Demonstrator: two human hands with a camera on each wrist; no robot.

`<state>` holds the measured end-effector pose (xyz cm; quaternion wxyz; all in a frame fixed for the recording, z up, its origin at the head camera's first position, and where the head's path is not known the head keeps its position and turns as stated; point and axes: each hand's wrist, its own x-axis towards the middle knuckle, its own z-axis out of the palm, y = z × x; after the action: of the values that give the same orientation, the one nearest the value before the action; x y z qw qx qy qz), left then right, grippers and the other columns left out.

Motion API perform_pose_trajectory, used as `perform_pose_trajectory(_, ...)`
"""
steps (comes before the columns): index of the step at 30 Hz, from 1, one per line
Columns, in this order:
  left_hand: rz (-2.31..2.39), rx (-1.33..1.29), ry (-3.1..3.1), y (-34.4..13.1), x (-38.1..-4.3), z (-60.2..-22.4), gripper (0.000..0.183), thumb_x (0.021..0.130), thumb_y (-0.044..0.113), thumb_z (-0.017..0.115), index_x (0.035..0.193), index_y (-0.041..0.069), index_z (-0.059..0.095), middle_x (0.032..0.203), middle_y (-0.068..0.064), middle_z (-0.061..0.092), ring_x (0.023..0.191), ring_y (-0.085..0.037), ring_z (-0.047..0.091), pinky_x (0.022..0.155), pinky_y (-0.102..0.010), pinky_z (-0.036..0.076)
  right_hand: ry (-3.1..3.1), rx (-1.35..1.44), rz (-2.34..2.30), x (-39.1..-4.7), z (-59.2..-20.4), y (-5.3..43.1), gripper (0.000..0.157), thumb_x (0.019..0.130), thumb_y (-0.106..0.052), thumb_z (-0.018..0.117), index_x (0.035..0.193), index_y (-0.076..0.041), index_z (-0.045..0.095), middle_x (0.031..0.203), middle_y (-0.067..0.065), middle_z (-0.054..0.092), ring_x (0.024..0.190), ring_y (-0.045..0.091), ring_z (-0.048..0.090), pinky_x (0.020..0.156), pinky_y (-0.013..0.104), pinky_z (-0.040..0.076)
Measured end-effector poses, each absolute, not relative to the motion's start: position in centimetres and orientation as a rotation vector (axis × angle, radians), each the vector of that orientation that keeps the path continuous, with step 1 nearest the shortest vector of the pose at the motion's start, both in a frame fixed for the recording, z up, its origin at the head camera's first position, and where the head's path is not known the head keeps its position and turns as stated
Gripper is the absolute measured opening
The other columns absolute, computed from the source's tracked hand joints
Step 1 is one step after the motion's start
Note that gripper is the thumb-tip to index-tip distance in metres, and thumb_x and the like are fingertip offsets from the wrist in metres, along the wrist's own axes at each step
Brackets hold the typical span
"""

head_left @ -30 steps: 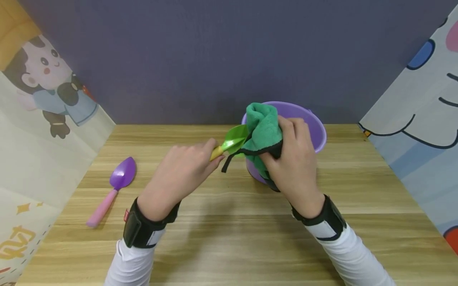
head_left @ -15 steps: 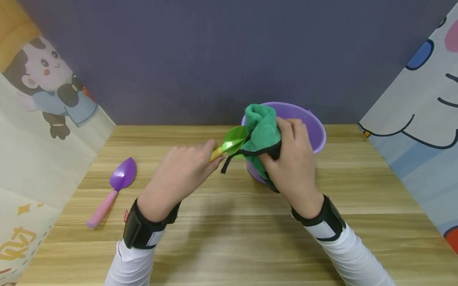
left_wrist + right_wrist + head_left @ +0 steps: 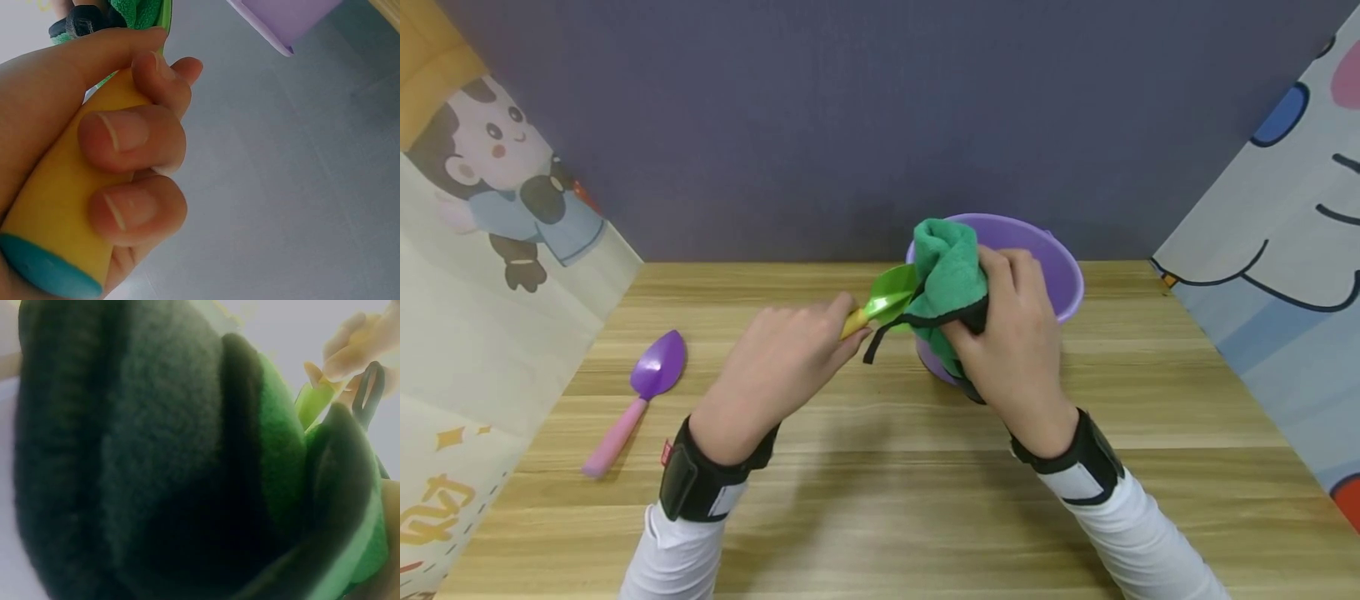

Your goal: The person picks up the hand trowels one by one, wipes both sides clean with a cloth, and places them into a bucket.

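Observation:
My left hand (image 3: pixel 782 354) grips the yellow handle (image 3: pixel 69 187) of a toy trowel with a green blade (image 3: pixel 889 292); the handle ends in a teal cap. In my right hand (image 3: pixel 1018 333) is a bunched green cloth (image 3: pixel 951 279) with black edging and a black loop, held against the trowel's blade. The cloth covers the blade's tip. Both are in front of and over the left rim of a purple bucket (image 3: pixel 1063 275). Dark folds of the cloth (image 3: pixel 169 425) fill most of the right wrist view.
A second trowel (image 3: pixel 657 364), purple with a pink handle, lies on the wooden table (image 3: pixel 865 500) at the left. A dark panel (image 3: pixel 820 125) stands behind the table, and printed cartoon panels flank both sides.

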<state>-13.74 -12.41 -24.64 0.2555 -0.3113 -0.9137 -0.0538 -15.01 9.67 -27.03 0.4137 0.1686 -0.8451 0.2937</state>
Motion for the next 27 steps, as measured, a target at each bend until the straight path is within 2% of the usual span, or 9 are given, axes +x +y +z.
perform_pose_trajectory(10, -0.152, -0.853, -2.478, -12.48, -13.82, -24.71, 0.022, 0.091, 0.028, 0.065, 0.087, 0.007, 0.059, 0.054, 0.003, 0.043, 0.042, -0.014, 0.038, 0.035, -0.032, 0.034, -2.129, 0.425, 0.742, -15.08, -27.10, 9.56, 0.055, 0.073, -0.014, 0.077, 0.121, 0.005, 0.057, 0.104, 0.026, 0.056, 0.099, 0.037, 0.053, 0.090, 0.055, 0.047)
perform_pose_trajectory(27, -0.152, -0.846, -2.490, -12.44, -13.84, -24.78, 0.019, 0.091, 0.026, 0.064, 0.089, 0.008, 0.060, 0.053, 0.003, 0.044, 0.041, -0.014, 0.039, 0.034, -0.034, 0.036, -2.137, 0.428, 0.743, -15.12, -27.13, 9.52, 0.054, 0.073, -0.013, 0.077, 0.120, 0.005, 0.057, 0.103, 0.025, 0.056, 0.100, 0.037, 0.053, 0.090, 0.055, 0.047)
